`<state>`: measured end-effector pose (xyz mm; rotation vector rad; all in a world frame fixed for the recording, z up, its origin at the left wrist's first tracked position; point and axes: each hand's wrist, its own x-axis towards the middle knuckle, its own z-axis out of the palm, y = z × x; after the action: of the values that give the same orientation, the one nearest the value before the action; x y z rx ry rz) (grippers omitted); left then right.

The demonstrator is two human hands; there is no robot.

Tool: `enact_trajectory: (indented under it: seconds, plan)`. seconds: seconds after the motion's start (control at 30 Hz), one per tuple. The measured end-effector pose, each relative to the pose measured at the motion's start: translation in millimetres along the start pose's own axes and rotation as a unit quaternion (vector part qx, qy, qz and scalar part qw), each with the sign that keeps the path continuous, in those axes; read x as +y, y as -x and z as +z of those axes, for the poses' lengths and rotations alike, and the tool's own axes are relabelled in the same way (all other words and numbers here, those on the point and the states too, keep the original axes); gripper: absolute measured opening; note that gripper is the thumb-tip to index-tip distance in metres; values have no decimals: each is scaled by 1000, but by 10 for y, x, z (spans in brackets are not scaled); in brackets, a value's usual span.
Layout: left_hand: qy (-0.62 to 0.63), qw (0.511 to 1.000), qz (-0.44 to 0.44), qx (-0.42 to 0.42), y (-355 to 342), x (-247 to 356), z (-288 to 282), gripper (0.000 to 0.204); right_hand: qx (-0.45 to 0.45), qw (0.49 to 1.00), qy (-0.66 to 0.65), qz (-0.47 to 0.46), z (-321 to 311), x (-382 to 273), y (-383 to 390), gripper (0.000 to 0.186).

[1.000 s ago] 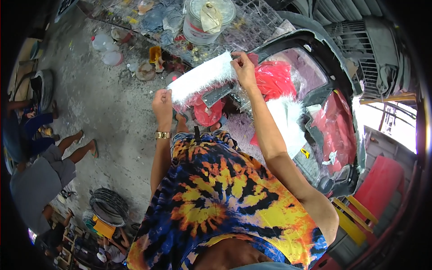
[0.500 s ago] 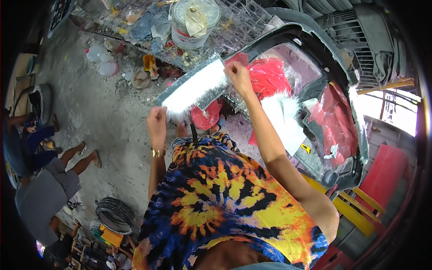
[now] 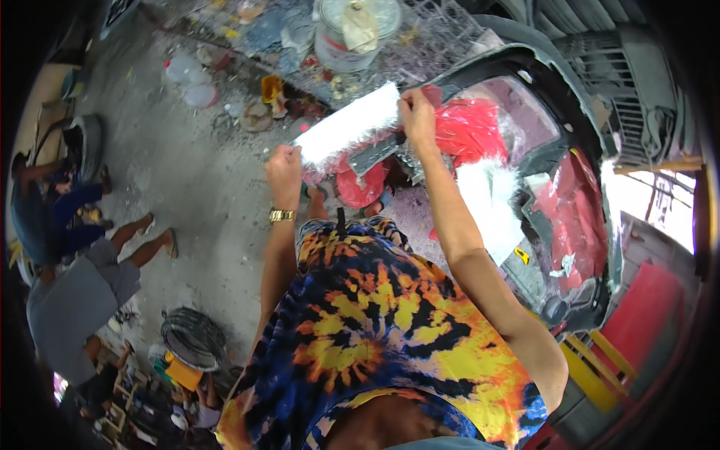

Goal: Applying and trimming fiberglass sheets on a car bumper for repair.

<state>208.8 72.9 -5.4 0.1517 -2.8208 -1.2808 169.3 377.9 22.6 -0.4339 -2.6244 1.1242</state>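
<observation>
While stretched between them (held taut): white strip (image 3: 349, 124) | left hand (image 3: 284, 166), right hand (image 3: 417, 116) grip its ends

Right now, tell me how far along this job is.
Done: red and white patches already lie inside the black car part. In hand: the left hand and right hand stretch a white sheet between them, held up clear of the part. Left: the sheet is not yet laid down, and grey areas of the part are still bare.
</observation>
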Motion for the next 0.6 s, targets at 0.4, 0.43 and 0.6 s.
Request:
enact_trajectory:
  seconds: [0.4, 0.43, 0.6]
  plan:
    - [-93, 995, -22, -12, -27, 81, 50, 22, -3, 1000, 12, 7, -12, -76, 10, 10]
    - [-108, 993, -37, -19, -34, 88, 48, 22, -9, 1000, 14, 3, -10, -70, 4, 10]
    - [-97, 995, -10, -8, -17, 222, -105, 23, -8, 998, 50, -38, -113, -124, 44, 10]
